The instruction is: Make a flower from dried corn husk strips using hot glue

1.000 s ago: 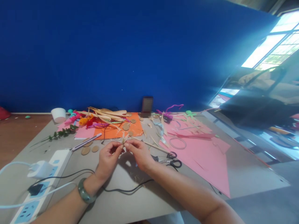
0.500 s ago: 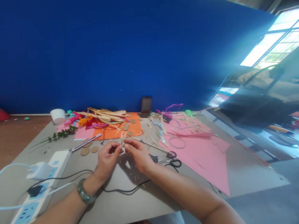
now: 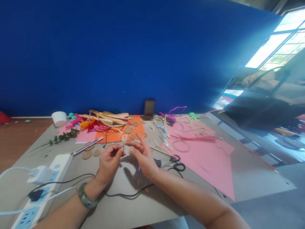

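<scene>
My left hand (image 3: 109,161) pinches a small pale straw piece (image 3: 123,140) just above the grey table (image 3: 124,203). The straw's tips stick up past my fingertips. My right hand (image 3: 143,156) is right beside it with the fingers spread and raised; thumb and forefinger are close to the straw, and I cannot tell whether they touch it. A green bangle (image 3: 85,197) sits on my left wrist.
Black scissors (image 3: 173,164) lie right of my hands beside a large pink sheet (image 3: 209,165). An orange sheet (image 3: 116,133) behind carries straw strips (image 3: 107,117) and brown discs. A power strip (image 3: 40,187) with plugs and a black cable (image 3: 128,194) lie near left.
My right hand's fingers have opened and lifted away from the straw piece, which both hands pinched before. The left hand keeps its hold.
</scene>
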Motion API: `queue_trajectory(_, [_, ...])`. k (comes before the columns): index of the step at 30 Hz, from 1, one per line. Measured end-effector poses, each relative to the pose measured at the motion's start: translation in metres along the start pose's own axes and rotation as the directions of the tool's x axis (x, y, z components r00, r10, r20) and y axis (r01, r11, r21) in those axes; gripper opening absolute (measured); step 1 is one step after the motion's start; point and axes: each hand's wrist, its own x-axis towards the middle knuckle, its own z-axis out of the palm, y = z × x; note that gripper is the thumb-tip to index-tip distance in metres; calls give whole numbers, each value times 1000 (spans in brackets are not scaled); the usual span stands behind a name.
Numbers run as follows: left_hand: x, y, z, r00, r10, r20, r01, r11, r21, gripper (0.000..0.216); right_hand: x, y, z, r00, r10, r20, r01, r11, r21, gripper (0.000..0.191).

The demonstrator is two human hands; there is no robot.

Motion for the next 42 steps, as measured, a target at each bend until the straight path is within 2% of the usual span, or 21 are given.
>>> queue_trajectory(14, [0, -3, -2, 1000, 9, -18, -8, 998, 64, 17, -4, -3, 2, 998, 55, 9, -55, 998, -8, 67])
queue_trajectory(18, [2, -5, -3, 999, 37, -40, -31, 991, 128, 16, -8, -6, 3, 993, 93, 72, -92, 996, -7, 69])
queue_trajectory(22, [5, -10, -7, 993, 107, -56, -91, 969, 230, 12, -13, -7, 5, 985, 73, 155, -74, 997, 0, 77])
queue_trajectory(27, [7, -15, -11, 976, 214, -28, -194, 925, 327, 10, -17, -9, 6, 966, 68, 249, -57, 997, -53, 83])
queue_trajectory(31, [7, -13, -11, 968, 249, -24, -223, 904, 365, 9, -18, -11, 6, 950, 79, 301, -60, 995, -74, 84])
queue_trajectory(42, [8, -13, -11, 958, 285, -23, -249, 873, 419, 9, -16, -9, 4, 937, 142, 320, -180, 979, 93, 85])
